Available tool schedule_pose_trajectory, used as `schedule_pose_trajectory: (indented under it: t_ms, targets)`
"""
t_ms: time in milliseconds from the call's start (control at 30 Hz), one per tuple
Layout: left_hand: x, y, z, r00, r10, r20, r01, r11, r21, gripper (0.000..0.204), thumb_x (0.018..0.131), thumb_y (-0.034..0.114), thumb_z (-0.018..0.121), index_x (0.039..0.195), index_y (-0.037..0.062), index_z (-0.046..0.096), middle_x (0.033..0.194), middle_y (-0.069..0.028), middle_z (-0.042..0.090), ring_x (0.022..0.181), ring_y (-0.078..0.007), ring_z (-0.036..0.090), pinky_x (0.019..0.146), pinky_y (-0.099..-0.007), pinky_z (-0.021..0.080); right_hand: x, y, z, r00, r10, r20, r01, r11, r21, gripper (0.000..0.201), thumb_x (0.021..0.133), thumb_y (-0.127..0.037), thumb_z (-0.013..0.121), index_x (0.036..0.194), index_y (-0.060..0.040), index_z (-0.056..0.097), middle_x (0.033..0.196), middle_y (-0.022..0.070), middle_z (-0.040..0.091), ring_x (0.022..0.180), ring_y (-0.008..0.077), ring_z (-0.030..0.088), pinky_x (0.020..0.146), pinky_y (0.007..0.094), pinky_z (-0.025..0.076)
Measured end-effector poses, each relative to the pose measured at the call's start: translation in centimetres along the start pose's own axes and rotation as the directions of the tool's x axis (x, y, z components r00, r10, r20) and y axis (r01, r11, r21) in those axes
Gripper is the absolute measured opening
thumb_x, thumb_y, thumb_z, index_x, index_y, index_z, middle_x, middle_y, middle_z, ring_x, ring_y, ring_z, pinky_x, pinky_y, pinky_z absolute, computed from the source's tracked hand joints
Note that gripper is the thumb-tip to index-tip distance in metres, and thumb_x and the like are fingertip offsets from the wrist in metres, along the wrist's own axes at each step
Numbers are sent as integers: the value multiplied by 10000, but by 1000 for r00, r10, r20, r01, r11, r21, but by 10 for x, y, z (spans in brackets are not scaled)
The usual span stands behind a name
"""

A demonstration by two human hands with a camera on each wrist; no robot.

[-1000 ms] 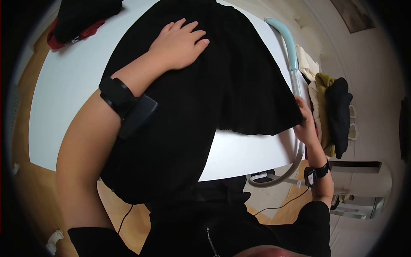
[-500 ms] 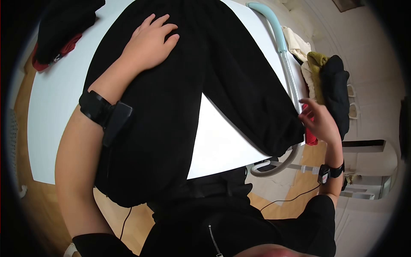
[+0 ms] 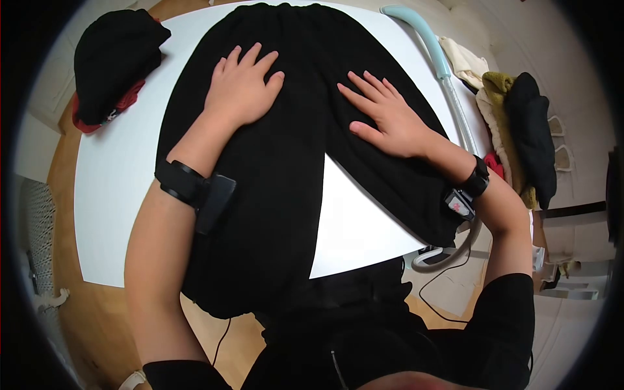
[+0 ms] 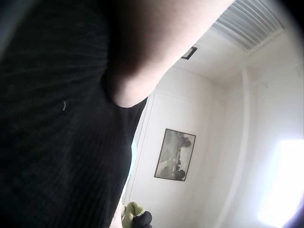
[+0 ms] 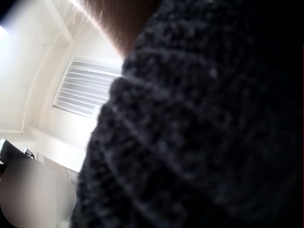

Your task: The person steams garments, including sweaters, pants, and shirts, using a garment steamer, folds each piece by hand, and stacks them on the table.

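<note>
My head view: black trousers (image 3: 286, 162) lie across the white table (image 3: 364, 214), one leg past the near edge. Left hand (image 3: 244, 91) and right hand (image 3: 390, 120) rest on them, fingers spread. Clothes (image 3: 117, 65) heaped far left; tube (image 3: 463, 117) along right side. Wood floor (image 3: 65, 214); picture (image 4: 175, 154) on pale wall (image 4: 213, 118).

Black top (image 3: 292, 361), sleeves short. Left sleeve (image 3: 182, 374) at seven o'clock, right sleeve (image 3: 504, 309) at four, both matching black. Slim pale zip (image 3: 335, 367) at six o'clock. Left hand (image 3: 242, 92) and right hand (image 3: 390, 123) bare, forearms likewise. Nine o'clock: wide black left wrist strap (image 3: 182, 184), blocky dark unit (image 3: 216, 203) attached. Three o'clock: black right wrist strap (image 3: 480, 177); smaller unit (image 3: 459, 203), pale face, pinkish-red marking (too small to read). Thin dark cable (image 3: 426, 284) curving between four and five o'clock; ends not traceable.
</note>
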State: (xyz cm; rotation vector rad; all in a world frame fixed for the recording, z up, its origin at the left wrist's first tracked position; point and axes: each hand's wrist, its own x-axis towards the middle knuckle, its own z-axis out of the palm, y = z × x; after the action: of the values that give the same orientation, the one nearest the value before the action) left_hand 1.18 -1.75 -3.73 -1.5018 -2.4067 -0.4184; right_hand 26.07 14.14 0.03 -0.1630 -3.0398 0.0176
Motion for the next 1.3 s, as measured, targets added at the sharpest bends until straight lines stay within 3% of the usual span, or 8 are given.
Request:
schedule_pose_trajectory:
  t_ms: [333, 433, 500, 567, 667, 933, 1100, 1300]
  targets:
    - [6, -6, 8, 1000, 7, 23, -9, 997, 80, 560, 980, 491, 433, 1470, 220, 462, 1560, -91, 377, 1454, -330, 307, 1196, -478, 219, -108, -20, -46, 976, 18, 215, -48, 990, 134, 689, 954, -485, 530, 1531, -156, 346, 1591, 216, 245, 1466, 458, 199, 1182, 578, 167]
    - [6, -7, 6, 999, 9, 37, -11, 999, 51, 559, 975, 487, 443, 1462, 215, 474, 1560, -87, 379, 1459, -322, 298, 1198, -473, 210, -143, -17, -71, 949, -70, 309, -10, 968, 250, 663, 896, -420, 650, 1440, -81, 479, 1522, 217, 378, 1426, 431, 317, 1151, 512, 300]
    - [7, -8, 7, 999, 23, 39, -25, 999, 49, 556, 973, 484, 453, 1458, 215, 482, 1564, -93, 372, 1457, -328, 300, 1195, -470, 211, -158, -14, -95, 973, -41, 226, -43, 935, 353, 622, 826, -263, 750, 1372, -54, 536, 1302, 182, 581, 1177, 382, 581, 965, 426, 493]
    - [8, -13, 8, 998, 46, 37, -47, 999, 18, 546, 974, 479, 462, 1450, 212, 492, 1566, -100, 367, 1453, -336, 308, 1192, -471, 217, -175, -2, -111, 927, 149, 344, -263, 913, 313, 520, 811, -124, 752, 1294, -29, 585, 1242, 163, 615, 1121, 356, 606, 921, 394, 500]
    - [8, -17, 9, 998, 54, 32, -53, 998, -37, 535, 975, 460, 483, 1446, 208, 499, 1571, -105, 358, 1451, -341, 311, 1188, -459, 223, -181, 1, -107, 988, 104, 112, -136, 932, 337, 370, 746, 30, 733, 1099, -29, 640, 963, 114, 617, 897, 321, 628, 779, 389, 505]
    - [10, -16, 5, 997, 36, 67, -34, 999, -43, 533, 971, 459, 497, 1443, 211, 504, 1573, -112, 353, 1449, -348, 312, 1184, -442, 229, -184, -14, -98, 956, -33, 293, -73, 936, 343, 222, 826, -190, 729, 970, -28, 680, 868, 105, 579, 821, 323, 566, 746, 421, 480]
    - [8, -16, 6, 998, 61, 17, -61, 998, -2, 537, 958, 461, 511, 1428, 200, 521, 1550, -135, 384, 1422, -369, 352, 1171, -476, 261, -177, -11, -117, 885, -96, 456, -92, 924, 372, 226, 834, -211, 728, 969, -32, 694, 870, 114, 597, 836, 326, 576, 742, 424, 482]
    - [6, -9, 0, 999, 36, 36, -37, 999, 16, 545, 952, 458, 508, 1432, 200, 517, 1551, -136, 381, 1423, -365, 352, 1171, -486, 260, -121, -15, -91, 990, -124, 69, 96, 944, 314, 536, 912, -250, 662, 1397, -76, 517, 1404, 198, 496, 1304, 391, 468, 1067, 431, 416]
